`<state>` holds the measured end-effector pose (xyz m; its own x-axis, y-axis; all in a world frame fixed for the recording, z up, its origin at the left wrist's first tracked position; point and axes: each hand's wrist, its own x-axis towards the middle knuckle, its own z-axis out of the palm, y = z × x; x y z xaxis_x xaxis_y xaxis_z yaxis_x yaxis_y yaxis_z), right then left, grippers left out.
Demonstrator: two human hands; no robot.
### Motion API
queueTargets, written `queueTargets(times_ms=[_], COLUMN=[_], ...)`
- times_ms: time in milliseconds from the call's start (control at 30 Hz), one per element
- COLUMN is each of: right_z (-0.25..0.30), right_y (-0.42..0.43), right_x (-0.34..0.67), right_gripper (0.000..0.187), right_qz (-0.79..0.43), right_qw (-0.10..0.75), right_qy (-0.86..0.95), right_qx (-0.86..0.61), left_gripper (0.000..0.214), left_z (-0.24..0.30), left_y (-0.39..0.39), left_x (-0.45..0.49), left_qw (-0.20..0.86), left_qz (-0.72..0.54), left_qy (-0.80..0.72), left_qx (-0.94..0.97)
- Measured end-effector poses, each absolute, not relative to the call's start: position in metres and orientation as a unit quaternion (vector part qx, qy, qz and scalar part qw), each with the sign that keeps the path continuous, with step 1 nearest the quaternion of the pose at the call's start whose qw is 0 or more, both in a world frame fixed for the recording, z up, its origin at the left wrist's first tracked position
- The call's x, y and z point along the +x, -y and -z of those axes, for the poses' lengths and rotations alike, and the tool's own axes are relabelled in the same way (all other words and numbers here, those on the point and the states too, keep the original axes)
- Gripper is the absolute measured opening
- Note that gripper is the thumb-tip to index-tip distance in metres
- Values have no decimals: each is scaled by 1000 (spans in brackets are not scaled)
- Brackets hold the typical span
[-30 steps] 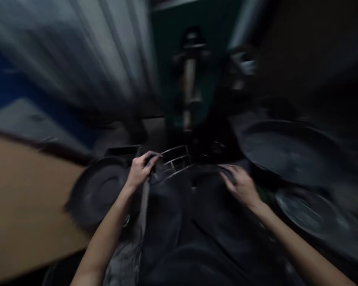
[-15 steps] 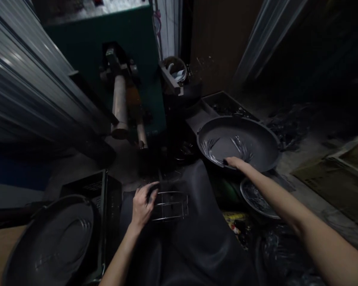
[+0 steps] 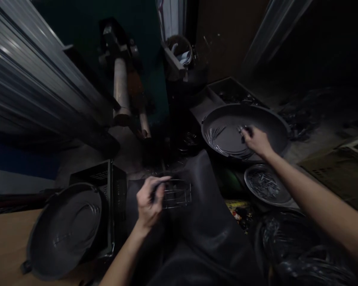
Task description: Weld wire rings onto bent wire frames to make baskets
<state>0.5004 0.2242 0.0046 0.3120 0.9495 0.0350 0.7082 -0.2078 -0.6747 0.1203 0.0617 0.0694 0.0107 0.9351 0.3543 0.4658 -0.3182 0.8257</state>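
My L hand (image 3: 150, 200) is pinched on the left end of a small silver wire frame w/ a grid of thin bars (image 3: 178, 193), thumb one side, fingers the other; frame's just above the black, smooth apron (image 3: 203, 214) over my lap. My R hand (image 3: 258, 142) is out over the big dark-grey round pan (image 3: 265, 127), fingers drawn in narrow w/ smth small & shiny at the tips (blurry, can't tell if it's gripped). Curved thin silver wires (image 3: 213, 137) lie along the pan's near & left side. Just below that pan, nearer me: a smaller round metal dish (image 3: 247, 186) w/ a pile of short silver metal pieces (image 3: 264, 184). Over on my left, a 2nd dark-grey round pan (image 3: 59, 234) next to a black plastic crate (image 3: 111, 206). Up ahead, a dark green machine (image 3: 149, 24) w/ a pale metal cylinder (image 3: 121, 85) jutting my way.
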Motion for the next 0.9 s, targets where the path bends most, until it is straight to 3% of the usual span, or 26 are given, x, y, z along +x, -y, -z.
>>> queueTargets(times_ms=[100, 167, 233, 367, 467, 600, 767, 900], right_z=[-68, -112, -149, -188, -175, -117, -56, -36], right_y=[-217, -201, -180, -160, -160, -135, -123, -152], right_x=[460, 420, 378, 322, 297, 269, 255, 245], right_gripper=[25, 34, 41, 43, 40, 25, 36, 34], right_qz=[-298, -488, -609, -659, -662, -590, -466, -604], right_qw=[434, 525, 530, 514, 500, 435, 420, 371], right_qy=[512, 424, 325, 236, 280, 512, 596, 494], right_qx=[-679, -553, -493, -496, -484, -448, -501, -505], left_gripper=[30, 38, 45, 41, 44, 47, 44, 95], left_z=[-81, -85, -82, -64, -53, -57, -65, -27], left_y=[-69, -74, -76, -66, -50, -46, -51, -42], left_x=[168, 195, 211, 200, 173, 144, 95, 63], left_qw=[335, 359, 376, 501, 535, 522, 425, 298], left_qz=[-431, -419, -407, -345, -345, -391, -355, -287], left_qy=[-450, -425, -411, -397, -444, -519, -533, -546], left_qx=[707, 718, 724, 687, 630, 552, 640, 728])
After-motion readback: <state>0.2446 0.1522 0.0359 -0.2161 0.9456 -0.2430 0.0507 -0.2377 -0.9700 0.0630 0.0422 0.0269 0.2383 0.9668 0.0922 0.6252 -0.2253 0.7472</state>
